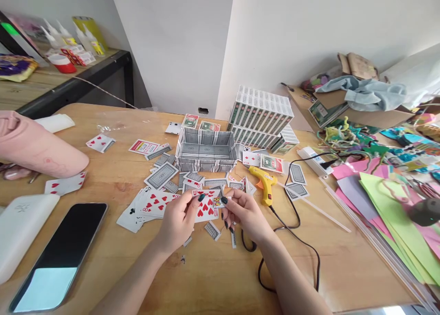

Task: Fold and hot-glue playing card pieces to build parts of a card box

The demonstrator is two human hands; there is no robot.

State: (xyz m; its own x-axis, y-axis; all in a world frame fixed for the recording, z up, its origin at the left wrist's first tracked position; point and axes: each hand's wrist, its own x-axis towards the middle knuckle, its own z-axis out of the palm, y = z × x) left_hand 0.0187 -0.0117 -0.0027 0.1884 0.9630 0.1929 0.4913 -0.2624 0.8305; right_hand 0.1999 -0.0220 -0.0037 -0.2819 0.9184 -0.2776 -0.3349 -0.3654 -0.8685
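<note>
My left hand (pixel 178 218) pinches a ten of hearts playing card (pixel 205 210) by its left side. Between the fingers of my right hand (pixel 246 214) is a small cut card piece (pixel 217 202) with a coloured face-card print, lying over the ten's right part. Beyond both hands stands an open box made of playing cards (pixel 206 164), grey backs outward. Fanned cards (pixel 154 204), face up, lie beside my left hand. A yellow glue gun (pixel 265 186) rests right of the box. Cut card scraps (pixel 212 231) are scattered under my hands.
Stacked card packs (pixel 259 115) rise behind the box. The glue gun's black cable (pixel 298 230) loops past my right forearm. At left lie a phone (pixel 65 241), a white case (pixel 25 228) and a pink roll (pixel 41 145). Coloured paper sheets (pixel 388 214) and glue sticks (pixel 364 232) cover the right.
</note>
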